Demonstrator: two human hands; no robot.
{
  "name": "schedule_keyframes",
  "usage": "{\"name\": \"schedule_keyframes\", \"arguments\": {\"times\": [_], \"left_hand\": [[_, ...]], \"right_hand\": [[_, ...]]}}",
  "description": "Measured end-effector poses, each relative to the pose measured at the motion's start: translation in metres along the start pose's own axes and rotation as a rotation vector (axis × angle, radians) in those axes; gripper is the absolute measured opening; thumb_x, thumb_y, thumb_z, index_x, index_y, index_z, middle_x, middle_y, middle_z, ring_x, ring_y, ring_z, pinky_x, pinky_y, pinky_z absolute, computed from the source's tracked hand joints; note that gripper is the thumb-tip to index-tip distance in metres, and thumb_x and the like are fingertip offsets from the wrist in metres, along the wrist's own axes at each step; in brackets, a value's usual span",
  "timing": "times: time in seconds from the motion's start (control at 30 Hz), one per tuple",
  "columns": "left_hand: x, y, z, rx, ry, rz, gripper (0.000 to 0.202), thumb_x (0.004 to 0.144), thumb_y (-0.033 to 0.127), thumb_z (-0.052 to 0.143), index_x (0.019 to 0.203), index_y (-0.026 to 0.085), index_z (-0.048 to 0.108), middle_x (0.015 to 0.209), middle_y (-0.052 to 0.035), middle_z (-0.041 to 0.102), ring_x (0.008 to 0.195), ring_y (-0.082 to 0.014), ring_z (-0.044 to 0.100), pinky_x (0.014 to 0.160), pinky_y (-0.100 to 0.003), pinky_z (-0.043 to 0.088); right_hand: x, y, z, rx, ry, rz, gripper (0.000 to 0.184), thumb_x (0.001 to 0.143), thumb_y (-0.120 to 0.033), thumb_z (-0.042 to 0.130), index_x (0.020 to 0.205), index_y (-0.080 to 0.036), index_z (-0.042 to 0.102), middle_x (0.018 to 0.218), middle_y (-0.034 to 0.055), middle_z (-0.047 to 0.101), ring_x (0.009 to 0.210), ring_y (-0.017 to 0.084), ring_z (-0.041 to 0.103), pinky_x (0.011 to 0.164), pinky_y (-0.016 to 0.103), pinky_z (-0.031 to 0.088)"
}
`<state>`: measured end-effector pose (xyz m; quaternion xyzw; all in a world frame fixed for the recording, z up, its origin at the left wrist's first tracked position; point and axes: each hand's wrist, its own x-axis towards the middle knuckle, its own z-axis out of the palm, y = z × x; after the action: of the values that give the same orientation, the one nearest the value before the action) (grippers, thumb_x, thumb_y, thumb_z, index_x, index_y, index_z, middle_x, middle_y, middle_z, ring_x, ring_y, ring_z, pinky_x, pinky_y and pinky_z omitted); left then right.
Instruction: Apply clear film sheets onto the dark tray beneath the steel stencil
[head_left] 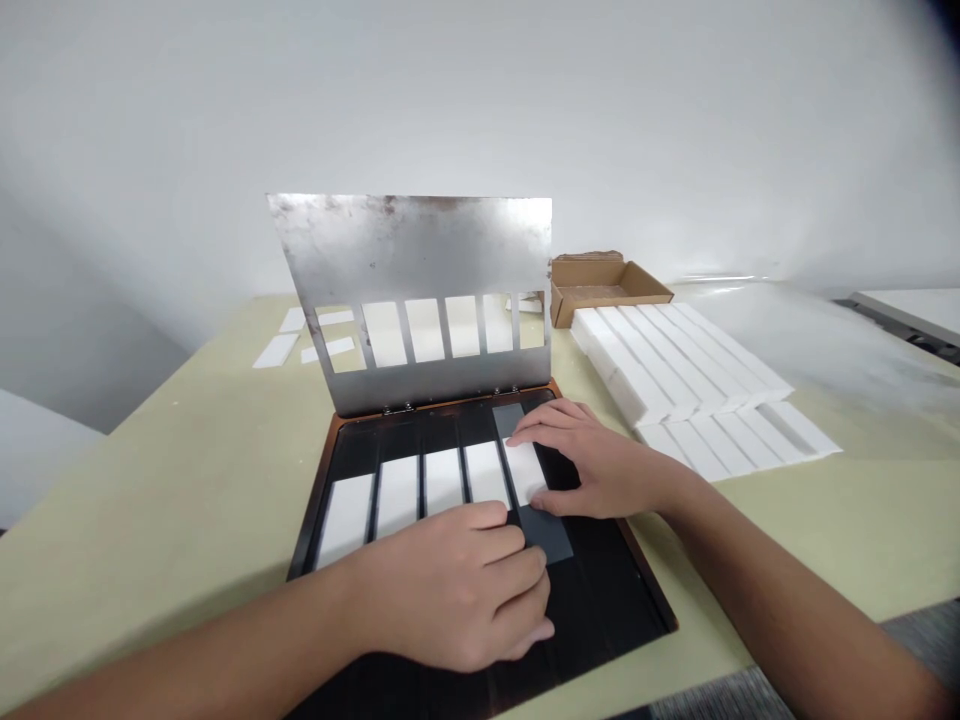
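Rightmost strip (527, 472): near tray's (600, 590) right edge, long axis toward its far edge; our right hand (604, 460), nearer, touches both ends, pinching or pressing we cannot tell; our left hand (465, 590) curls, contents hidden

viewing remotely, i take this for a small workshop: a hinged metal template (465, 245) with cut-out windows stands over a black slotted base (600, 580) on a pale yellow table (172, 480), near stacked white strips (675, 350), a cardboard box (646, 283), clear plastic sheeting (847, 370) and a plain wall (480, 100).
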<state>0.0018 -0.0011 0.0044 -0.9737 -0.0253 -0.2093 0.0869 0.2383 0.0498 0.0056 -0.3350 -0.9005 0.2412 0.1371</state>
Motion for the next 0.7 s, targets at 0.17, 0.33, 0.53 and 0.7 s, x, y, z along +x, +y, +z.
{"name": "schedule_keyframes", "arguments": {"times": [0.17,0.33,0.53,0.7], "left_hand": [[-0.0017,0.0002,-0.0008,-0.009,-0.007,0.002,0.023,0.097,0.03,0.06,0.094,0.011,0.073,0.081,-0.0078,0.072,0.065,-0.016,0.063,0.056,-0.031,0.048],[-0.0006,0.0004,-0.0019,-0.002,0.005,0.0,0.021,0.095,0.03,0.063,0.092,0.012,0.072,0.08,-0.0087,0.071,0.066,-0.016,0.062,0.058,-0.03,0.048],[0.0015,0.0002,-0.0042,0.043,0.015,-0.001,0.02,0.093,0.032,0.066,0.091,0.012,0.072,0.079,-0.0081,0.07,0.066,-0.0169,0.06,0.058,-0.031,0.047],[0.0006,0.0003,-0.0051,0.068,0.023,-0.04,0.02,0.094,0.032,0.064,0.094,0.014,0.072,0.084,-0.0071,0.071,0.068,-0.017,0.059,0.058,-0.032,0.045]], "right_hand": [[0.0004,0.0005,0.0004,0.001,0.005,-0.006,0.055,0.084,-0.044,0.07,0.135,-0.03,0.056,0.134,0.0058,0.055,0.128,0.031,0.043,0.11,0.051,0.033],[0.0004,0.0005,0.0002,-0.004,-0.005,-0.008,0.055,0.083,-0.044,0.071,0.134,-0.029,0.056,0.134,0.0054,0.056,0.128,0.03,0.043,0.11,0.05,0.033],[0.0002,-0.0004,-0.0017,0.003,0.0,-0.017,0.052,0.086,-0.045,0.068,0.134,-0.028,0.057,0.133,0.0063,0.057,0.127,0.03,0.044,0.11,0.049,0.034],[-0.0011,-0.0034,-0.0044,0.035,0.006,-0.006,0.042,0.097,-0.048,0.055,0.135,-0.029,0.058,0.132,0.0061,0.058,0.125,0.028,0.046,0.11,0.048,0.034]]}}
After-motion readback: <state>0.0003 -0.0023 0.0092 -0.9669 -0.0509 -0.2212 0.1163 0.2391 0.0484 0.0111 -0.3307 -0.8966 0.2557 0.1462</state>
